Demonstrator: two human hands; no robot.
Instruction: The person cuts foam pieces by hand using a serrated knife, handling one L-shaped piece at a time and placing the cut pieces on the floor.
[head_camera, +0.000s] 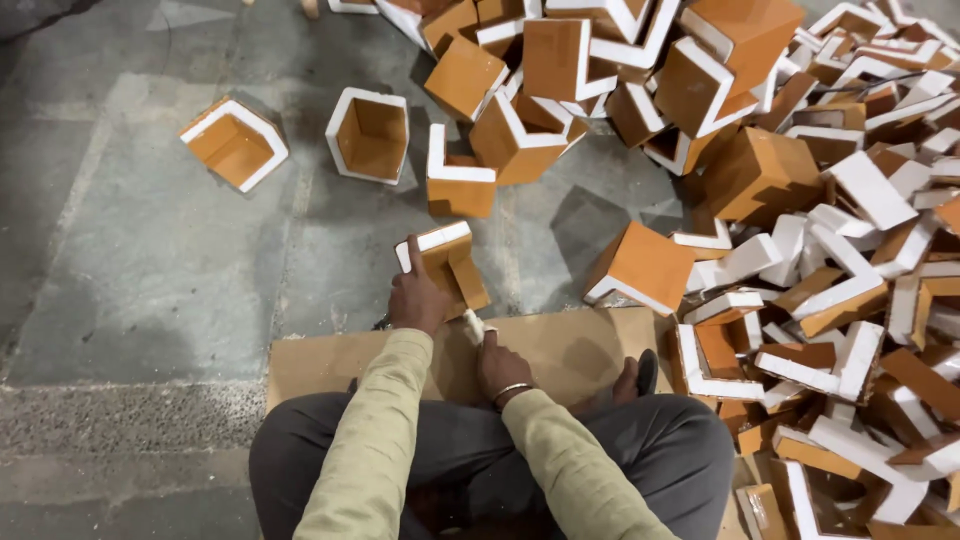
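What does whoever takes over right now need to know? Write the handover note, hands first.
Left hand: grips an orange-and-white corner piece, stood on the cardboard sheet.
Right hand: holds a small pale tool against the piece's lower edge.
Two open box-shaped pieces lie apart on the concrete floor, ahead left; a big heap of pieces lies to the right.
Worked versus unworked pieces cannot be told apart.

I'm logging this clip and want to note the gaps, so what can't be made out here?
Head view only:
- Small pale tool in the right hand: its kind is too small to tell, half covered by fingers.
- Orange corner piece under the left hand: its near side is hidden by the hand.
- Pile of orange-and-white pieces: cut off by the top and right edges.
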